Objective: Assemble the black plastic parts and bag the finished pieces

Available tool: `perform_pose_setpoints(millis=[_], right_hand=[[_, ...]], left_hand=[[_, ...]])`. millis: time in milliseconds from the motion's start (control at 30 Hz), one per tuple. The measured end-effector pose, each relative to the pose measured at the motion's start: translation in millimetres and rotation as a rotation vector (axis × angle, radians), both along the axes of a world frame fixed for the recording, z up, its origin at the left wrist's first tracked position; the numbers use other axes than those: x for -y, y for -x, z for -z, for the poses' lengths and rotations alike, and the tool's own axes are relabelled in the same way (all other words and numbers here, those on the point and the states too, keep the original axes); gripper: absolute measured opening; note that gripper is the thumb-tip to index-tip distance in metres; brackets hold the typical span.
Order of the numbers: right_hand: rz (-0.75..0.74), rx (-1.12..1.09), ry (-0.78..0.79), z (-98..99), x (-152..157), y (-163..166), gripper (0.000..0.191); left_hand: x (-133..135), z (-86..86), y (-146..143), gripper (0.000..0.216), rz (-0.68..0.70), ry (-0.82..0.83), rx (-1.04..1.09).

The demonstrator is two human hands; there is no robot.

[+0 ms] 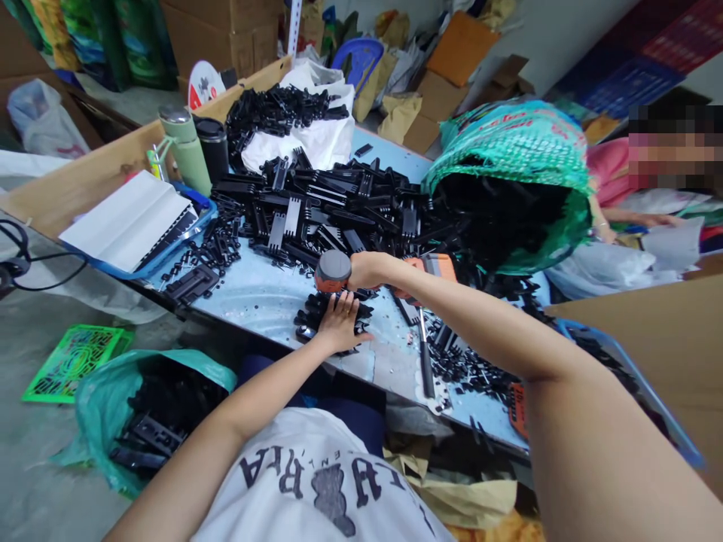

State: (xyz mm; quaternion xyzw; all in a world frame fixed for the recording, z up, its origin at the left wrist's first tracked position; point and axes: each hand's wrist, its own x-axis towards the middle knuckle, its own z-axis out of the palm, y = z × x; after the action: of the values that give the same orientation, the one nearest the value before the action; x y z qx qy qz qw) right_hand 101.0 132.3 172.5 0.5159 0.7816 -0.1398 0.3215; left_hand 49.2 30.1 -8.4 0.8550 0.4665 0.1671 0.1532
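Observation:
My right hand (367,271) is closed around an orange and black cordless drill (333,272), whose rounded dark end faces me. Directly below it, my left hand (339,324) lies with fingers spread on a small cluster of black plastic parts (316,305) near the table's front edge. The drill's tip is hidden, so I cannot tell whether it touches the parts. Behind both hands spreads a large heap of black plastic pieces (339,192), several of them comb-shaped. To the right, a screwdriver-like tool with a black handle (427,369) lies on the blue tabletop (248,278).
A green woven sack (508,143) of black parts lies open at the right. Another green bag (90,399) stands on the floor at left. An orange tool (437,267) sits behind my right forearm. A tumbler (189,154) stands at back left. A co-worker (613,169) is at right.

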Motion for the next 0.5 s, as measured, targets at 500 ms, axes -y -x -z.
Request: perform_pose_setpoints(millis=[500], right_hand=[[-0.057, 0.044, -0.023, -13.0, 56, 26, 0.035]], left_hand=[[8, -17.9, 6, 0.079, -0.030, 0.144, 0.064]])
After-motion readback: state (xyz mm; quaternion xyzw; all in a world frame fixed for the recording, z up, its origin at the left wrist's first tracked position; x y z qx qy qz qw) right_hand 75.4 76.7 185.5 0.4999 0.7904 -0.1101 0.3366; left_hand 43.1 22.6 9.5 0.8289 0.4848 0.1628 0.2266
